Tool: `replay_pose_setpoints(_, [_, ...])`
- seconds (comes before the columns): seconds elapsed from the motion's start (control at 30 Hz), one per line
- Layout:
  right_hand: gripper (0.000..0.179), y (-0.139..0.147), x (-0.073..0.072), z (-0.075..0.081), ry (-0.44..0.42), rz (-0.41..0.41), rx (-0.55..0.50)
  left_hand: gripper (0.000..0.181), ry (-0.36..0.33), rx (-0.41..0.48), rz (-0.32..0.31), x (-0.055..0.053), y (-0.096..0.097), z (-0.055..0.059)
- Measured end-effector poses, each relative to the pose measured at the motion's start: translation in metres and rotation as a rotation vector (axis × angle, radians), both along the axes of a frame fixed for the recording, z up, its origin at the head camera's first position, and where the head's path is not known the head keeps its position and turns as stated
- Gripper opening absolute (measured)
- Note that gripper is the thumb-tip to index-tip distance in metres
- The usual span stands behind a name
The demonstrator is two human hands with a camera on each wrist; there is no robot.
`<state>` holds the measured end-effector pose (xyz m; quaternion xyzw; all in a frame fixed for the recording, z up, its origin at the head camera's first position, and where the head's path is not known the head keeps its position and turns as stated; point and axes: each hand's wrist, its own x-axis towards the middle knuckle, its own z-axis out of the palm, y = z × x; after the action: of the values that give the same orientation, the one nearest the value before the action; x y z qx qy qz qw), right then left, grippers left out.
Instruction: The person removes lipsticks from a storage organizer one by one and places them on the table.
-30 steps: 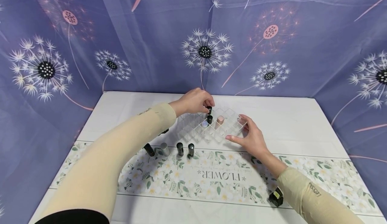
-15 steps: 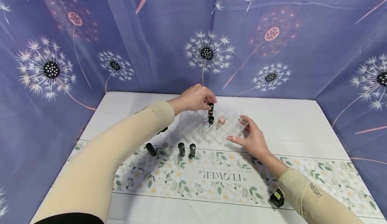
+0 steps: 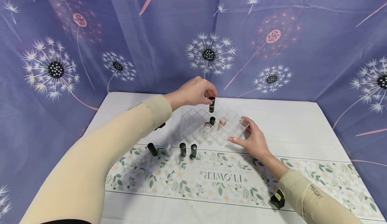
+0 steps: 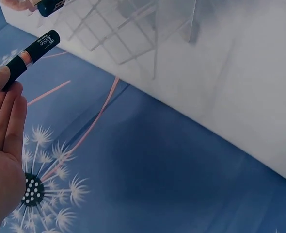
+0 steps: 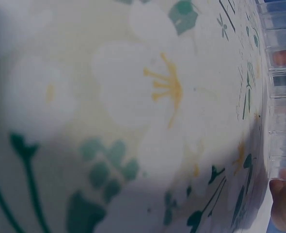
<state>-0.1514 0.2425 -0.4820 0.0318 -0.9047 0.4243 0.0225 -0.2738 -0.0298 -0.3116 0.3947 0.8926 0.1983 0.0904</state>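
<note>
In the head view my left hand point(image 3: 196, 91) pinches a black lipstick point(image 3: 212, 105) by its upper end, above the back of a clear lipstick organizer point(image 3: 198, 116). The left wrist view shows that lipstick point(image 4: 41, 46) with a rose-gold band and white lettering on its black body. My right hand point(image 3: 255, 140) grips the organizer's right end, thumb at the front and fingers behind. Inside the diamond-shaped slots stand a black lipstick point(image 3: 212, 120), a pink lipstick point(image 3: 222, 121) and a silvery-topped tube point(image 3: 207, 125). The right wrist view catches only my right hand's edge point(image 5: 284, 204) against the organizer.
In front of the organizer, a black tube point(image 3: 152, 149), a silver tube point(image 3: 167, 149) and two more black tubes point(image 3: 182, 149) stand in a row on the white cloth with a flower-print band. A black device point(image 3: 277, 198) sits by my right wrist. A purple curtain point(image 3: 163, 49) hangs behind.
My left hand has risen, drawing the black lipstick up out of the organizer until its whole length shows above the slots. My right hand keeps its grip on the right end.
</note>
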Motion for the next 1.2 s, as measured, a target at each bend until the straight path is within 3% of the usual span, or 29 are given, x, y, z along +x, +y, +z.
replay_pose_setpoints(0.47, [0.107,0.0,0.002,-0.002,0.0,0.007,-0.01,0.025,-0.017,0.029,-0.009,0.017,-0.01,0.025])
replay_pose_setpoints(1.2, [0.106,-0.001,-0.002,-0.001,0.022,0.021,-0.032,0.024,-0.064,0.016,-0.067,0.061,-0.011,0.021])
